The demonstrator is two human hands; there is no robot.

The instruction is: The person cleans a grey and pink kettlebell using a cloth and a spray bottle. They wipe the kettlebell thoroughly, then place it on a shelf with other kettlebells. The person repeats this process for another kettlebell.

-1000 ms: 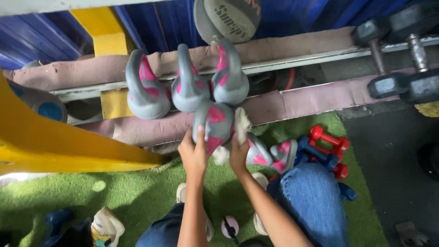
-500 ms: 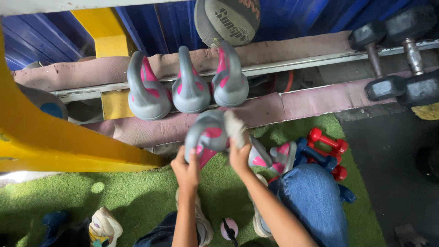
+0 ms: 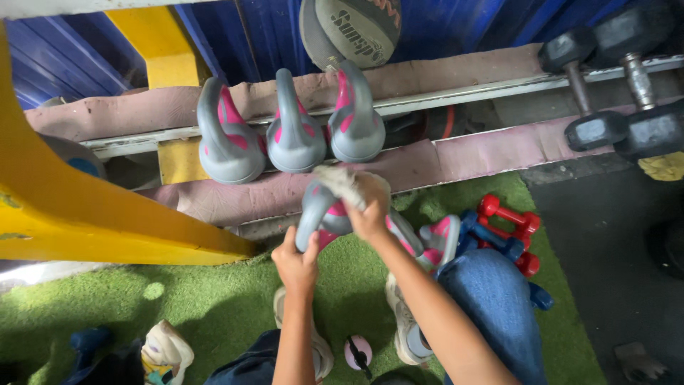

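A grey and pink kettlebell (image 3: 322,211) is held up in front of the low rack. My left hand (image 3: 296,261) grips its handle from below. On top of its body lies a crumpled pale cloth (image 3: 348,182), pressed there by my right hand (image 3: 368,215). Three matching grey and pink kettlebells (image 3: 288,135) stand in a row on the rack shelf behind it.
More grey and pink kettlebells (image 3: 436,239) and small red and blue dumbbells (image 3: 507,222) lie on the green turf (image 3: 206,299) to the right. Black dumbbells (image 3: 618,71) rest on the rack at upper right. A yellow frame beam (image 3: 85,214) crosses the left. A ball (image 3: 353,28) sits above.
The kettlebell has tipped so its handle swings toward the lower left. My left hand has slid down onto the handle. My right hand with the cloth has moved over the top of the bell.
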